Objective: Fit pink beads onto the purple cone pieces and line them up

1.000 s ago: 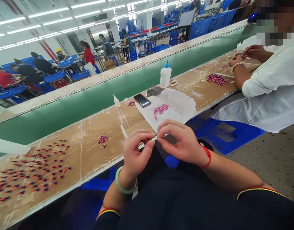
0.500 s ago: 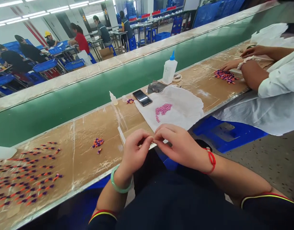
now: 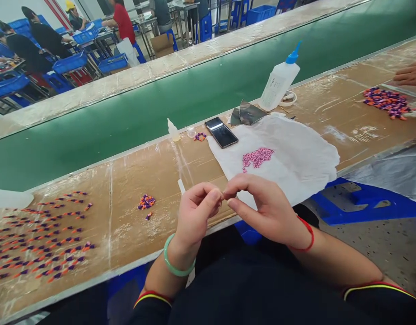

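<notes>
My left hand [image 3: 197,214] is closed in a pinch, with thumb and index finger around something too small to make out. Against its fingertips lie those of my right hand [image 3: 265,210], also bent into a pinch; whatever they hold is hidden. Both hands are above the near edge of the brown-covered bench [image 3: 126,180]. Just beyond them, pink patterned beads [image 3: 258,156] are spread on a white cloth [image 3: 306,149]. A small heap of purple and orange pieces [image 3: 146,201] lies left of my left hand, with a single one apart from it.
Rows of purple-orange pieces [image 3: 41,243] cover the bench at left. Behind the cloth are a phone [image 3: 222,132], a small dropper bottle [image 3: 173,131] and a large blue-tipped bottle [image 3: 278,83]. A co-worker's hand [image 3: 411,74] is near another pile [image 3: 387,103]. A green belt [image 3: 143,104] runs behind.
The view has tilted down and shifted left, so the bench looks closer and the co-worker is mostly out of frame. My right thumb and index finger look a little further apart; both hands stay together.
</notes>
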Demonstrator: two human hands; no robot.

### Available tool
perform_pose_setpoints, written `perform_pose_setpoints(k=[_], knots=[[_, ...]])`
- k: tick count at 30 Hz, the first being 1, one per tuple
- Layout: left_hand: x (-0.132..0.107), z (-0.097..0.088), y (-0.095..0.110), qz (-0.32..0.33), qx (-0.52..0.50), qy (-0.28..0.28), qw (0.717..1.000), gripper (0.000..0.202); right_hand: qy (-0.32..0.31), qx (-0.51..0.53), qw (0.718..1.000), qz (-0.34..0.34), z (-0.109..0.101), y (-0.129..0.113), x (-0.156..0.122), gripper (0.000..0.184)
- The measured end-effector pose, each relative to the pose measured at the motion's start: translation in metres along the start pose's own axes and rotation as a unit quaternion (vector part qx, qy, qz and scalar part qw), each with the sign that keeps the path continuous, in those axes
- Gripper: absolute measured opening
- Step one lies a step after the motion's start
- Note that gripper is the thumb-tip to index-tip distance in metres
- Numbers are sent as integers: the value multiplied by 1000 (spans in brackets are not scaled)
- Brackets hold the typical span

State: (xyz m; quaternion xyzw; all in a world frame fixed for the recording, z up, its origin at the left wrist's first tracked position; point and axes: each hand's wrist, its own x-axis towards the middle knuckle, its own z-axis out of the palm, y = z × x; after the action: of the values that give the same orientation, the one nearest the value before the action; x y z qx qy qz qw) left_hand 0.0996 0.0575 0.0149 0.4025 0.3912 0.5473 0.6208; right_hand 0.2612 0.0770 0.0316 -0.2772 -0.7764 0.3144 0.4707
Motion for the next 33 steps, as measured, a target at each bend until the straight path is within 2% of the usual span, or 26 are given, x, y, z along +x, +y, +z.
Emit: perform_pose_setpoints(k=[5,11,16,21,25,30,33], knots=[[3,-7,1,8,52,12,999,48,-14,63,998,14,6,12,12,4],[-3,-11,-1,16,93,34,995,48,-58,65,996,-8,10,26,17,11],[-8,-11,5,49,142,52,987,42,-15,14,998,-58,16,30,13,20],[-10,-7,2,-6,59,46,997,39,49,-50,991,-116,19,31,6,20],[-11,-1,-7,-57,12,37,998,43,67,-65,987,-129,18,34,-5,18],[-8,2,-16,-71,-36,-2,997,44,72,-36,991,-109,14,38,-17,20],[-7,6,-22,-56,-59,0,997,42,73,-40,990,-115,12,38,-21,20]])
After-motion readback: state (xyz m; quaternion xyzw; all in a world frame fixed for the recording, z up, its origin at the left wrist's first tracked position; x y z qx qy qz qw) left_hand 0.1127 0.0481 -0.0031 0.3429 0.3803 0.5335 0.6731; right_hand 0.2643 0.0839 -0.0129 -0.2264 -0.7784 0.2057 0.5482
